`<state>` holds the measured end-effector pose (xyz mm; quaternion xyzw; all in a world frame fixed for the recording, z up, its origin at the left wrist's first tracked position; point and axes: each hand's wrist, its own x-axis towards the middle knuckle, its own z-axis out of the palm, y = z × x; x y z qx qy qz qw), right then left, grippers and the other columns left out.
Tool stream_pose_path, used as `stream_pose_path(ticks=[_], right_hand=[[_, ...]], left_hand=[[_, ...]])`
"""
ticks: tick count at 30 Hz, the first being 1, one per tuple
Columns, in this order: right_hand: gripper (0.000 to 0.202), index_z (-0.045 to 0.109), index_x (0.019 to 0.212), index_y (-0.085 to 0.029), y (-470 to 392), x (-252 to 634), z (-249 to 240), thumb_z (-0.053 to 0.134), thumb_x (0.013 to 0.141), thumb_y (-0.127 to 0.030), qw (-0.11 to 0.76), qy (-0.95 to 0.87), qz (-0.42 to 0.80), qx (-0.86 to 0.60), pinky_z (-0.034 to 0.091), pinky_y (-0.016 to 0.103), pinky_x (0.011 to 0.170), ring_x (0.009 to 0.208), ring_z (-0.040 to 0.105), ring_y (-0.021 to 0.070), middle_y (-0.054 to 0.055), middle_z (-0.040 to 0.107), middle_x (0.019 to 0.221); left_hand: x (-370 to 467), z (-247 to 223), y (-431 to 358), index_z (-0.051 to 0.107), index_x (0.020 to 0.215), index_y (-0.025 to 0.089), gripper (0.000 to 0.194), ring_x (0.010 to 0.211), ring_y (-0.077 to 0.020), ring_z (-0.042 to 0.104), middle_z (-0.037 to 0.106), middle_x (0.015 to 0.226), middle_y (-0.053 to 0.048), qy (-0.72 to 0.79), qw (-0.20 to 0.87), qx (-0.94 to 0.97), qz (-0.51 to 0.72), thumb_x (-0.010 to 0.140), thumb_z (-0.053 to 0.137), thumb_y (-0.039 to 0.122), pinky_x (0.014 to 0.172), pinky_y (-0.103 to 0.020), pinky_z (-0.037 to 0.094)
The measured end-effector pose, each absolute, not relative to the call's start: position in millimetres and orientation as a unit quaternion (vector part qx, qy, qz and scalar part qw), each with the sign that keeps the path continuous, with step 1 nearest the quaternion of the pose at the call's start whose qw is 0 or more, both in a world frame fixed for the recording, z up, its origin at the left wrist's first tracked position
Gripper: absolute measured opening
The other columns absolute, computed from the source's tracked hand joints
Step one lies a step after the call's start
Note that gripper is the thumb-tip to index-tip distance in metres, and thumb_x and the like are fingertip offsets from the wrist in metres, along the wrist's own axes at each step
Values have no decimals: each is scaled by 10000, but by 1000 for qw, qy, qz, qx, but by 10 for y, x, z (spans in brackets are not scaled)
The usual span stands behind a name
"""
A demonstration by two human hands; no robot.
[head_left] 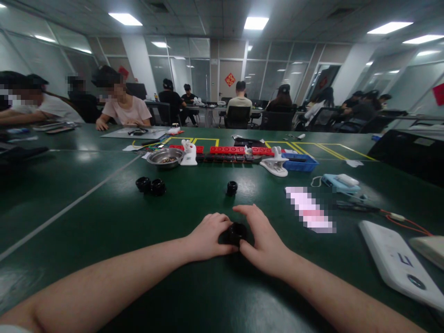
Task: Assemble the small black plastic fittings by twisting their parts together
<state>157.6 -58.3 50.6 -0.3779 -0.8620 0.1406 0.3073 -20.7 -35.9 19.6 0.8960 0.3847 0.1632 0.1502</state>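
A black ring-shaped part [238, 232] stands on the green table between my two hands. My left hand [210, 236] has its fingers and thumb closed round the left side of this part. My right hand [262, 238] is at its other side, with the thumb touching the near right edge and the index finger stretched out above and beyond it. Farther off, a similar black part [232, 188] stands by itself. Two more black parts, one [143, 184] beside the other [158, 187], stand at the left.
A metal bowl [165, 158] with small pieces, white clamps [189, 153], red strips [227, 150] and a blue tray [300, 162] line the middle. On the right lie a white device [402, 263], a light-blue item [338, 182] and cables. People sit around other tables.
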Motion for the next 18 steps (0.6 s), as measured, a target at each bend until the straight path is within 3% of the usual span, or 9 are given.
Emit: stream_pose_path(ticks=[6, 8, 11, 13, 15, 18], right_hand=[[413, 450, 1060, -167, -577, 1532, 489, 574, 679, -267, 313, -830, 110, -448, 403, 454, 825, 954, 498, 259, 105, 543, 1014], [399, 458, 1050, -167, -575, 1531, 486, 572, 678, -257, 307, -824, 121, -461, 421, 440, 782, 884, 519, 247, 89, 560, 940], [471, 423, 1098, -173, -578, 1547, 490, 508, 636, -131, 299, -839, 161, -425, 383, 448, 857, 920, 516, 227, 73, 563, 970], [543, 393, 1136, -174, -581, 1558, 493, 479, 605, -95, 291, -853, 177, -395, 291, 475, 956, 1014, 483, 225, 79, 538, 1072], [563, 375, 1159, -173, -582, 1562, 492, 484, 611, -110, 286, -860, 169, -387, 208, 499, 1004, 1082, 442, 233, 89, 507, 1141], [535, 374, 1163, -181, -582, 1555, 486, 509, 646, -156, 291, -860, 142, -393, 211, 515, 997, 1098, 429, 246, 92, 503, 1148]], left_hand=[[-187, 244, -377, 555, 877, 181, 293, 855, -204, 483, 540, 915, -33, 386, 163, 893, 164, 688, 612, 398, 769, -334, 382], [-181, 263, -386, 558, 862, 177, 284, 845, -200, 484, 543, 908, -32, 390, 166, 892, 161, 690, 611, 396, 768, -333, 384], [-182, 270, -389, 560, 915, 172, 330, 874, -215, 480, 546, 947, -46, 394, 168, 891, 154, 689, 609, 407, 790, -354, 380], [-188, 260, -385, 560, 942, 168, 352, 903, -227, 473, 543, 985, -59, 394, 169, 891, 149, 692, 604, 413, 805, -369, 375], [-195, 246, -379, 563, 926, 169, 333, 915, -228, 469, 538, 997, -60, 391, 170, 892, 148, 692, 606, 402, 814, -371, 371], [-201, 231, -373, 556, 897, 176, 304, 906, -218, 471, 535, 966, -45, 385, 168, 893, 159, 683, 619, 381, 812, -356, 370]])
